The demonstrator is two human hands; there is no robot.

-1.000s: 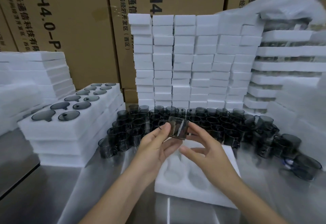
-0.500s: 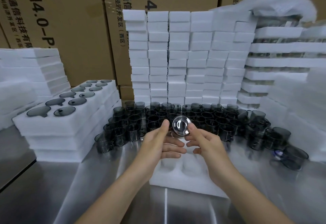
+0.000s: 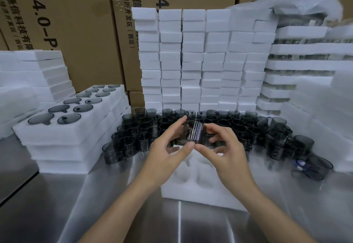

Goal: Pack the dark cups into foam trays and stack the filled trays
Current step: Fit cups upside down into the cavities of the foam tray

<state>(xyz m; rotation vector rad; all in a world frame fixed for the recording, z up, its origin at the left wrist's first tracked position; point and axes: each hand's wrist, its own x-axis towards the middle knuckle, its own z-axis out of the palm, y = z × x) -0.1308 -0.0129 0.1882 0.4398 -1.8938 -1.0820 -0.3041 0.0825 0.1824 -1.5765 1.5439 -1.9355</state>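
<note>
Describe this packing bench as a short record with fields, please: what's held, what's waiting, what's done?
Held: dark translucent plastic cup, above the tray
Grip: left hand and right hand both pinch it with their fingertips
Tray in work: white foam tray with round pockets, on the shiny metal table; visible pockets empty
Waiting: loose dark cups crowded behind the tray
Done: stack of filled white foam trays, at left
Background: white foam blocks in columns; brown cardboard boxes

Single head-worn wide-angle view, forward and down, close above the table (image 3: 57, 210)
</note>
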